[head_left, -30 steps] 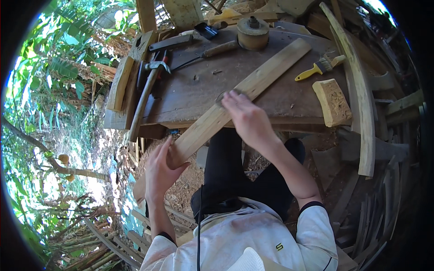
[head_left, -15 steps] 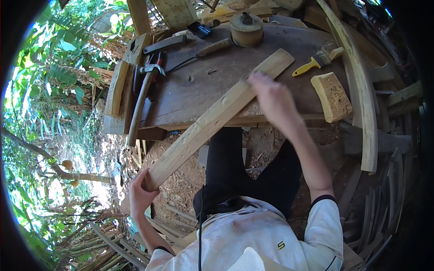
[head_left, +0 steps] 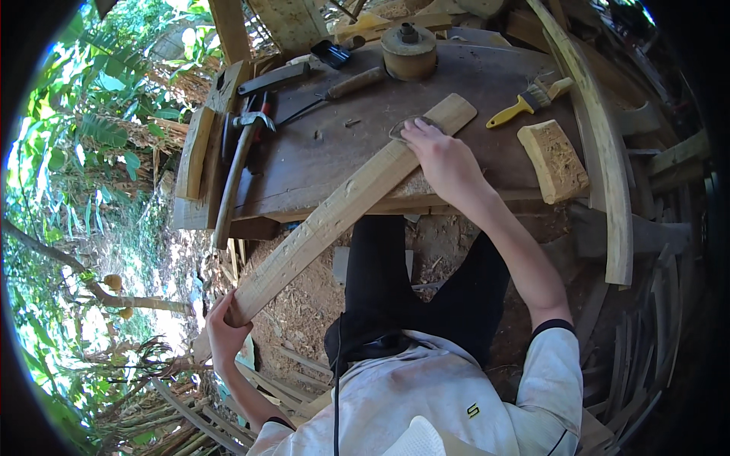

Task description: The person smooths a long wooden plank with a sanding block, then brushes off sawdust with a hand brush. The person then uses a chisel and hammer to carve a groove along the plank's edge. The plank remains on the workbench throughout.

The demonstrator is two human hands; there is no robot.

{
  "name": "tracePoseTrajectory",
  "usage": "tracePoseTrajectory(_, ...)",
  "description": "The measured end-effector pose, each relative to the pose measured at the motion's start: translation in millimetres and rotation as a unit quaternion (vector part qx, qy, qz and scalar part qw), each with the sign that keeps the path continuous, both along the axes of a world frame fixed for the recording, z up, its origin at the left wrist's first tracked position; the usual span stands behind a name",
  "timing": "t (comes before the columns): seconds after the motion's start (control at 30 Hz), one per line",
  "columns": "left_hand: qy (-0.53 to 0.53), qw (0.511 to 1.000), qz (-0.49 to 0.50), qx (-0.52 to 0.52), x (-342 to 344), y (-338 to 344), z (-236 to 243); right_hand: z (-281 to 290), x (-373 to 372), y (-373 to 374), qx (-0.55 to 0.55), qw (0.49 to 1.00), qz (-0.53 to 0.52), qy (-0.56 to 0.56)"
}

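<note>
A long, flat wooden plank (head_left: 327,220) slants from the lower left up onto the workbench, with small dents along its face. My left hand (head_left: 226,330) is wrapped round its near end, beyond the bench edge. Toward the far end, my right hand (head_left: 441,148) presses a thin, dark-edged sheet (head_left: 398,131), which looks like sandpaper, flat on the plank. Its fingers cover most of that sheet. To the right of the plank lie a yellow-handled brush (head_left: 518,108) and a short wood block (head_left: 553,161).
The brown bench (head_left: 304,163) carries a hammer (head_left: 242,148), a wooden-handled tool (head_left: 353,83), a black dish (head_left: 331,55) and a round pot-like object (head_left: 409,55). A long curved pole (head_left: 608,159) lines the right side. Shavings cover the ground; plants grow at left.
The plank and my left hand have shifted slightly down and left. My right hand, blurred before, has moved a little left and up, and the thin sheet under its fingers now shows.
</note>
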State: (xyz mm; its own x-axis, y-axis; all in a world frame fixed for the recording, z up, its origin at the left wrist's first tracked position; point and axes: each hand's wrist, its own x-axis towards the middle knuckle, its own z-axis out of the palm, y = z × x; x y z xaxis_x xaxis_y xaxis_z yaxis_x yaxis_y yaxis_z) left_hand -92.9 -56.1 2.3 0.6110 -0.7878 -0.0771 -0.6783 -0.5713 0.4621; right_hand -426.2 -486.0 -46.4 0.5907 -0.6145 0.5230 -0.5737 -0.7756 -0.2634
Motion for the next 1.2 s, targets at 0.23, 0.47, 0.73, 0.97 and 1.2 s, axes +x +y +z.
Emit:
tracePoseTrajectory(0.23,-0.019,0.999,-0.022,-0.031,2.2,-3.7,-1.5,18.4,-6.2,-24.4,0.058,0.993,-0.093,0.05)
tracePoseTrajectory(0.47,-0.012,1.0,-0.015,-0.02,-3.6,-2.1,-6.0,46.9,-5.8,-8.8,0.154,0.981,-0.106,0.057)
tracePoseTrajectory(0.73,-0.035,0.999,-0.015,-0.02,-10.7,-2.0,-5.1,23.9,26.4,70.8,0.113,0.988,0.108,0.004)
tracePoseTrajectory(0.97,-0.032,0.997,-0.045,-0.058,-39.2,-25.7,-14.3,15.3,42.2,112.5,-0.018,0.99,0.139,0.018)
tracePoseTrajectory(1.2,-0.048,0.993,-0.064,-0.083,-55.8,-43.8,-16.7,20.0,18.3,64.6,0.004,1.0,0.006,0.03)
